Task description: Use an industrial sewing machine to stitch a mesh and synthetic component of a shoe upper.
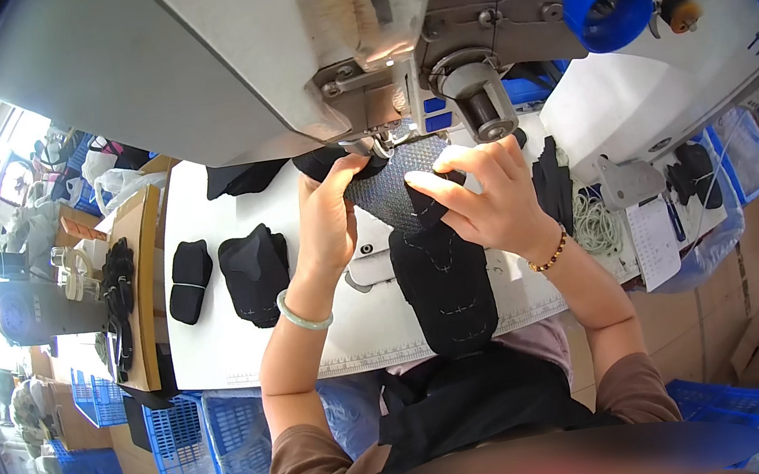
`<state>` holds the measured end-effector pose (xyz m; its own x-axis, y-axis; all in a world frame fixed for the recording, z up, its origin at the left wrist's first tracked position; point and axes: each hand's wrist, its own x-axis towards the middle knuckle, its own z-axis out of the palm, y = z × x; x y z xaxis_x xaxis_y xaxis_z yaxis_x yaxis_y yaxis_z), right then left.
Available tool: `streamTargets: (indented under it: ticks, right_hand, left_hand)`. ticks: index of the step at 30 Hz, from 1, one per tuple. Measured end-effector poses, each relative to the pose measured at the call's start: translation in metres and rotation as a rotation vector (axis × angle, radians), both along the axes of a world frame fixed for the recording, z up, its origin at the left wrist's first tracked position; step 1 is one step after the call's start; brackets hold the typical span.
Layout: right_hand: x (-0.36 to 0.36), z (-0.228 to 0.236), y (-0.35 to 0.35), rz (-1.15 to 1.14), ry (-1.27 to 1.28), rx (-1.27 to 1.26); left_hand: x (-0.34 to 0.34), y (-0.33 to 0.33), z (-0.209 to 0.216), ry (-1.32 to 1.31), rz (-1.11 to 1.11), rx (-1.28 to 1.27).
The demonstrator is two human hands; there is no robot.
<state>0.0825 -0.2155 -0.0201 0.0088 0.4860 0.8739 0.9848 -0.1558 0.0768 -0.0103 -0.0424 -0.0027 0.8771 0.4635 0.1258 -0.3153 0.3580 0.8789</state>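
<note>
A sewing machine head (233, 74) hangs over the white worktable. Under its presser foot (382, 145) lies a dark grey textured fabric piece (387, 188), joined to or lying over black fabric. My left hand (330, 210) grips the left edge of this piece close to the foot, thumb on top. My right hand (493, 188) holds its right side, fingers bent, a fingertip pressing on the surface. Toward me a black fabric piece with white marks (446, 290) hangs over the table's front edge; whether it is joined to the held piece, I cannot tell.
On the table (212, 345) at left are a stack of black pieces (255, 277) and a banded black bundle (190, 281). Cord (597, 227), a paper sheet (655, 244) and a pen (674, 219) lie at right. Blue crates (183, 455) stand at lower left.
</note>
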Motion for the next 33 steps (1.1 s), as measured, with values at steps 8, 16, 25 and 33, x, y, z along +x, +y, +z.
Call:
streamTargets:
  ticks: [8, 16, 25, 33]
  right_hand:
    - [0.003, -0.003, -0.001, 0.016, -0.029, 0.013]
    - [0.003, -0.005, 0.0, 0.018, -0.04, 0.056]
    - [0.004, -0.008, 0.0, -0.027, -0.012, 0.084]
    - [0.011, -0.005, 0.004, -0.102, 0.033, 0.156]
  left_hand:
    - [0.001, -0.006, -0.009, -0.07, 0.073, -0.027]
    - [0.001, -0.021, -0.003, -0.088, 0.21, 0.093]
    - [0.008, -0.043, -0.008, -0.169, 0.42, 0.156]
    - [0.014, -0.056, -0.017, -0.238, 0.562, 0.199]
